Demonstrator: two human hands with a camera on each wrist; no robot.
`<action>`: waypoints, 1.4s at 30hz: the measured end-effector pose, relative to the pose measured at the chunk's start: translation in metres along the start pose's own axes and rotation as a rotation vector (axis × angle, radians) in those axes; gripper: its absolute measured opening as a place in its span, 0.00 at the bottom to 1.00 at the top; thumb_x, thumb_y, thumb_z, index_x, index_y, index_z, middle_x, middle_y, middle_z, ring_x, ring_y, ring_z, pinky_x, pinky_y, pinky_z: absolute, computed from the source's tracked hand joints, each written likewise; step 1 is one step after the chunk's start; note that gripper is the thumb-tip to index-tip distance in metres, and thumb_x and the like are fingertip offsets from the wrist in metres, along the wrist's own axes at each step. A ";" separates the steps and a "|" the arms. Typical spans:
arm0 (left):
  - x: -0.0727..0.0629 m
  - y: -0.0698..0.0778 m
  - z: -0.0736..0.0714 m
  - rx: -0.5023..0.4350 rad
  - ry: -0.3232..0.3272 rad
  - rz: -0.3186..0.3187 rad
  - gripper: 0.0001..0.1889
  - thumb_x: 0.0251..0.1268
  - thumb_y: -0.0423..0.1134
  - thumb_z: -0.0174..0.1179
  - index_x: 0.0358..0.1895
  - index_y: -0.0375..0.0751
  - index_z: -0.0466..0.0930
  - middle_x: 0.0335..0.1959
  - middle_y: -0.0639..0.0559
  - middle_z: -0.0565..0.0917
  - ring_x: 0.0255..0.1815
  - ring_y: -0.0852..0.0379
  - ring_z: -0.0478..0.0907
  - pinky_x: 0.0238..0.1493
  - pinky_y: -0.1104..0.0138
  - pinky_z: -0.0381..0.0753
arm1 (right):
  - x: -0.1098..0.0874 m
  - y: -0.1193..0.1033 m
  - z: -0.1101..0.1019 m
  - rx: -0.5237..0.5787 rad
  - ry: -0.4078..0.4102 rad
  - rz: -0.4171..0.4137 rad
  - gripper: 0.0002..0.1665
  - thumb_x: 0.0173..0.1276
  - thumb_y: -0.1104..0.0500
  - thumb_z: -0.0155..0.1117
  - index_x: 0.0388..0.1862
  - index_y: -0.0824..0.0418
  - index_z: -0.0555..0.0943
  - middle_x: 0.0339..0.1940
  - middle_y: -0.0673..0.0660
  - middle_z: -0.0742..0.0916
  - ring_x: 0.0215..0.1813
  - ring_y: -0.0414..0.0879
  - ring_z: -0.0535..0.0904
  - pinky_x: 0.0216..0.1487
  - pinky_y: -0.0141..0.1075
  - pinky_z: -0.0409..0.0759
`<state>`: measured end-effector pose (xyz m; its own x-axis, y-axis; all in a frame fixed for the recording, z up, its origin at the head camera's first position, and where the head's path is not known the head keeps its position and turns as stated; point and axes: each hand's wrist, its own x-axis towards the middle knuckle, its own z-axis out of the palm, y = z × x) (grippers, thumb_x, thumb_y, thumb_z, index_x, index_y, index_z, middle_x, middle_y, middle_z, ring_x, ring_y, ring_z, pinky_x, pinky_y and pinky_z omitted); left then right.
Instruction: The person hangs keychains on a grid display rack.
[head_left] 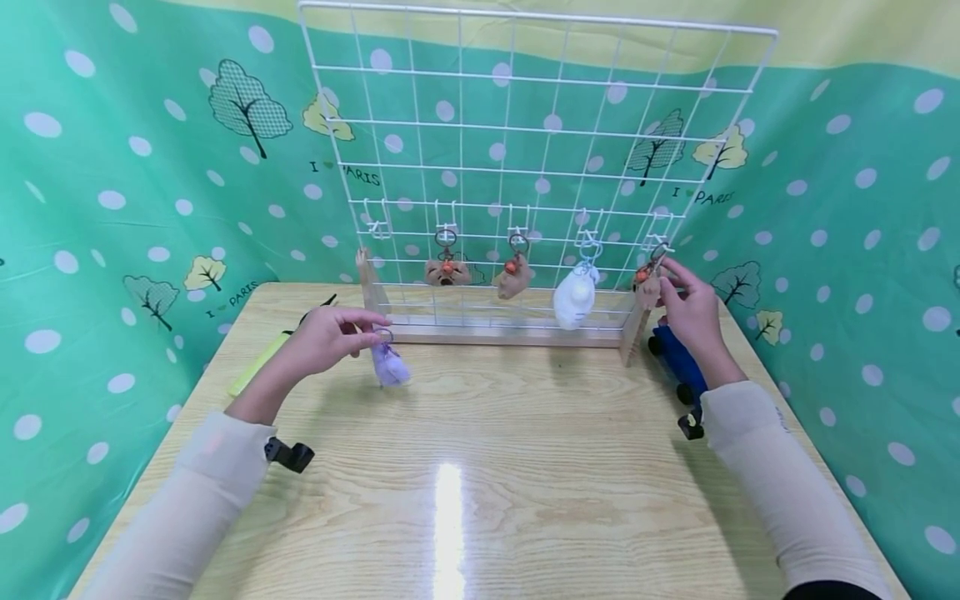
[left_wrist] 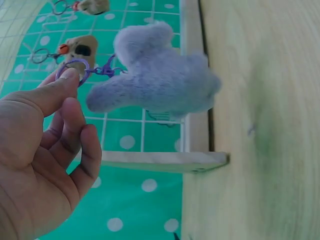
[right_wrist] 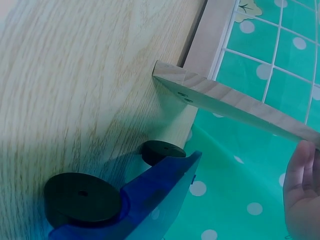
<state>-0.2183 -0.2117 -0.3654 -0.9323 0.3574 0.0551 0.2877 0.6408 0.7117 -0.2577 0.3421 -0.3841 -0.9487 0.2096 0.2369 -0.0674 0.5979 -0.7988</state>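
Note:
My left hand pinches the ring of a small purple plush keychain between thumb and forefinger. In the left wrist view the fluffy keychain hangs from its purple ring, apart from the grid. At the rack's right end, my right hand holds a brown plush keychain with an orange-red ball, up by the last hook. Only part of that hand shows in the right wrist view, where its keychain is out of sight.
A white wire grid stands in a wooden base. Two brown keychains, a bear face and another plush, and a white one hang between the hands. A blue wheeled object lies right, a yellow-green item left.

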 end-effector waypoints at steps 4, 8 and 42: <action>0.002 0.006 -0.008 -0.074 0.014 -0.035 0.15 0.70 0.40 0.67 0.56 0.44 0.87 0.37 0.45 0.85 0.29 0.54 0.79 0.27 0.68 0.85 | 0.001 -0.001 0.001 -0.001 0.002 -0.003 0.27 0.82 0.44 0.48 0.78 0.38 0.68 0.60 0.61 0.82 0.40 0.48 0.81 0.31 0.38 0.91; 0.005 0.013 -0.017 -0.102 0.037 -0.045 0.16 0.70 0.43 0.67 0.57 0.45 0.86 0.42 0.44 0.85 0.30 0.54 0.79 0.28 0.68 0.84 | 0.002 -0.001 0.001 -0.009 -0.005 0.001 0.28 0.82 0.43 0.47 0.78 0.37 0.66 0.61 0.60 0.81 0.40 0.46 0.81 0.32 0.38 0.91; 0.042 0.056 -0.055 -0.251 0.342 0.021 0.17 0.70 0.42 0.66 0.60 0.44 0.85 0.35 0.57 0.80 0.29 0.59 0.76 0.28 0.75 0.82 | -0.002 0.001 0.001 -0.001 -0.006 -0.014 0.29 0.82 0.43 0.47 0.79 0.41 0.66 0.61 0.61 0.81 0.35 0.35 0.78 0.32 0.40 0.91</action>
<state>-0.2532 -0.1985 -0.2847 -0.9580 0.0953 0.2706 0.2846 0.4354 0.8541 -0.2566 0.3419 -0.3859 -0.9496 0.1963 0.2443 -0.0802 0.6015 -0.7948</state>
